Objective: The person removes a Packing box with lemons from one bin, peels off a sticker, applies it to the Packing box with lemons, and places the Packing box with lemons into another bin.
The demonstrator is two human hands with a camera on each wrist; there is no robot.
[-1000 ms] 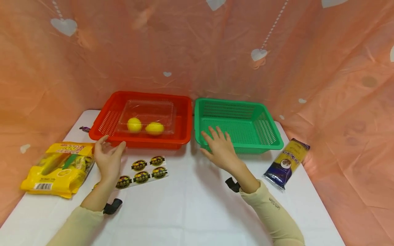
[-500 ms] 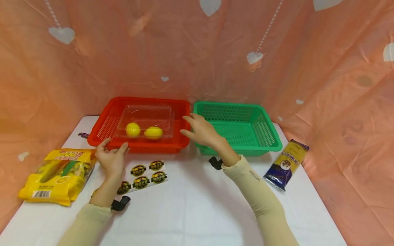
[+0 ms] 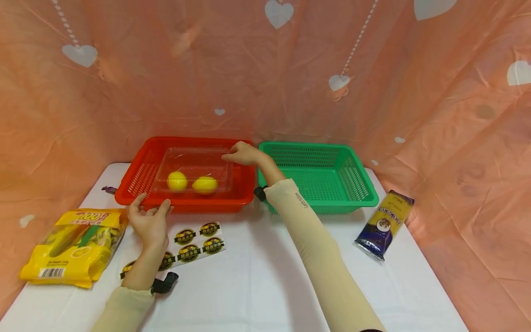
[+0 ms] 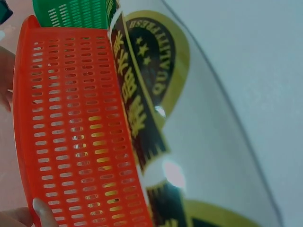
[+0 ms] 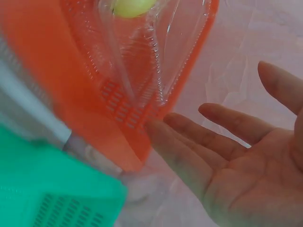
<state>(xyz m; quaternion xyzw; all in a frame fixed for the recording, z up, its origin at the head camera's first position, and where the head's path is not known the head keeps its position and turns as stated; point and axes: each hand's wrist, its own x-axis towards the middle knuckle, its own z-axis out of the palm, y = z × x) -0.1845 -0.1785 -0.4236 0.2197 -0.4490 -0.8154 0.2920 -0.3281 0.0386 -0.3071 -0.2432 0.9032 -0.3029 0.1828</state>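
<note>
1. A red plastic basket (image 3: 186, 173) is stood on the white table (image 3: 257, 272), just beside a green basket (image 3: 317, 177) on its right.
2. A clear clamshell box (image 3: 195, 168) is seated inside the red basket, and two lemons (image 3: 191, 183) are enclosed in it, near its front wall.
3. The right hand (image 3: 244, 153) is reached over the far right corner of the box. In the right wrist view its fingers (image 5: 208, 142) are seen straight and spread, so its grip is released; whether the box is touched cannot be told.
4. The left hand (image 3: 149, 220) is rested against the near rim of the red basket, seemingly to steady it. Its fingers are relaxed and nothing is grasped.
5. A sheet of round labels (image 3: 186, 242) is laid flat on the table just in front of the red basket, beside the left hand.
6. A yellow bag of snacks (image 3: 72, 244) is lain at the left edge of the table, and a blue and yellow packet (image 3: 383, 223) is lain to the right of the green basket, well apart from both hands.
7. A pink curtain with white hearts (image 3: 265, 69) is hung behind the table.
</note>
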